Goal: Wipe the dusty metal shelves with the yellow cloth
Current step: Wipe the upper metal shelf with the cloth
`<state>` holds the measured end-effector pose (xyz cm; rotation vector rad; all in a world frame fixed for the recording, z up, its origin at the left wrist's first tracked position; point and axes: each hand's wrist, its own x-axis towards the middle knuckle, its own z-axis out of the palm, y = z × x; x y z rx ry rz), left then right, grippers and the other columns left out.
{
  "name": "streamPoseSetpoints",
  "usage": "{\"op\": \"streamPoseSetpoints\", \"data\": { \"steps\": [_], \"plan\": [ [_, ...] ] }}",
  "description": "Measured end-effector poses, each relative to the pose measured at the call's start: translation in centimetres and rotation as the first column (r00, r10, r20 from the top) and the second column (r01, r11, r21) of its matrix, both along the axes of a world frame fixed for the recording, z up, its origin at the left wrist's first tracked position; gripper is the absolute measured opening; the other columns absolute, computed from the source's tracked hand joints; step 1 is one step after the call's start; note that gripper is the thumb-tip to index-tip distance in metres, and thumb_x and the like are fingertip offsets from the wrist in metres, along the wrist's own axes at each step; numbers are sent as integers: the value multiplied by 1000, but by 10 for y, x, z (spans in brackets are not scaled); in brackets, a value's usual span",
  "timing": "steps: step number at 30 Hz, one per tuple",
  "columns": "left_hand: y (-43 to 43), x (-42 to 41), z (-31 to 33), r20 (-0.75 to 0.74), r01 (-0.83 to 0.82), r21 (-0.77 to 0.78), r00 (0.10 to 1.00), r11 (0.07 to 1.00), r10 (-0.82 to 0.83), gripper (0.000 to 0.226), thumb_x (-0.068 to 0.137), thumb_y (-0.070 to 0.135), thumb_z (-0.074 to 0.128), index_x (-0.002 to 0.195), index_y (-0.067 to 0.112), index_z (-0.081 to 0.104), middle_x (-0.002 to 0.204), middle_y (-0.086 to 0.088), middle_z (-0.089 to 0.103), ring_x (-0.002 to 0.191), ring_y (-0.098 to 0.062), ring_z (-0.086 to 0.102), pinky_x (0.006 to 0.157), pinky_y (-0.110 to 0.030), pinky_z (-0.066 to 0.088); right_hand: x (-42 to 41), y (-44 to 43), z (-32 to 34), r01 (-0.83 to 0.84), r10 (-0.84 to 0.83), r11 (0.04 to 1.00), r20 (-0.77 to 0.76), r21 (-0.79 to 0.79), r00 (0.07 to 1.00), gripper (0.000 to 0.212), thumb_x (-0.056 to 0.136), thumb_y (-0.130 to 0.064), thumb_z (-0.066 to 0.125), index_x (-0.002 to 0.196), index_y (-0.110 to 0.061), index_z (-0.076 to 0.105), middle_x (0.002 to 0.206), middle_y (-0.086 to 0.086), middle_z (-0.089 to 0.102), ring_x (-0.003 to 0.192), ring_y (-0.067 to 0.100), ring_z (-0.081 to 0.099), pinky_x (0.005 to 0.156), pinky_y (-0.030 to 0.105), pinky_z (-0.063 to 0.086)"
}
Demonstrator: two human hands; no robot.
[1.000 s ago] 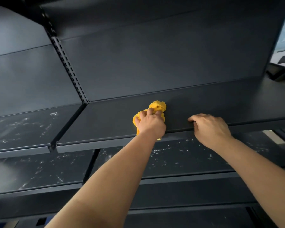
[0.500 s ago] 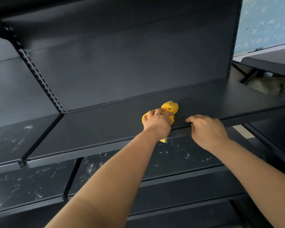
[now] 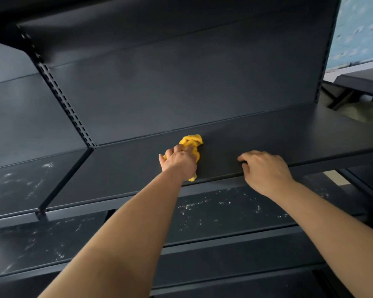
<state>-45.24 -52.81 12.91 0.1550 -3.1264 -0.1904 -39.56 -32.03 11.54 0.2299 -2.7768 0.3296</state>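
Observation:
A dark metal shelf (image 3: pixel 267 134) runs across the middle of the view at about chest height. My left hand (image 3: pixel 179 162) presses a bunched yellow cloth (image 3: pixel 192 140) flat on this shelf, a little left of its middle. The cloth sticks out beyond my fingers towards the back panel, and a corner of it shows under my wrist at the front lip. My right hand (image 3: pixel 265 171) rests on the shelf's front edge to the right of the cloth, fingers curled over the lip and holding nothing else.
The shelf below (image 3: pixel 224 209) and the left-hand shelves (image 3: pixel 19 183) carry white dust specks. A slotted upright (image 3: pixel 65 100) divides the two bays. Behind the shelf rises the dark back panel (image 3: pixel 181 82). Another dark rack (image 3: pixel 362 82) stands at the far right.
My left hand has slid the cloth a little to the left and further back on the shelf. The view has shifted, so the bay sits differently in frame. My right hand stays on the front edge.

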Motion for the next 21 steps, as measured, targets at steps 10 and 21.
{"op": "streamPoseSetpoints", "data": {
  "steps": [10,21],
  "plan": [
    [-48,-68,1,14,-48,4,999,999,48,50,98,38,32,147,35,22,153,-1,25,140,-32,19,115,-54,11,-36,-10,3,107,-107,994,95,5,990,33,97,-25,41,126,-29,57,126,-5,61,109,19,60,87,37,44],
    [-21,-132,0,8,242,-15,970,970,-242,46,98,42,28,145,43,25,156,7,19,141,-30,17,115,-51,11,-58,-41,-2,196,-194,980,80,-24,978,30,95,-26,45,121,-30,59,124,-8,61,109,16,59,88,35,44]
  ]
}}
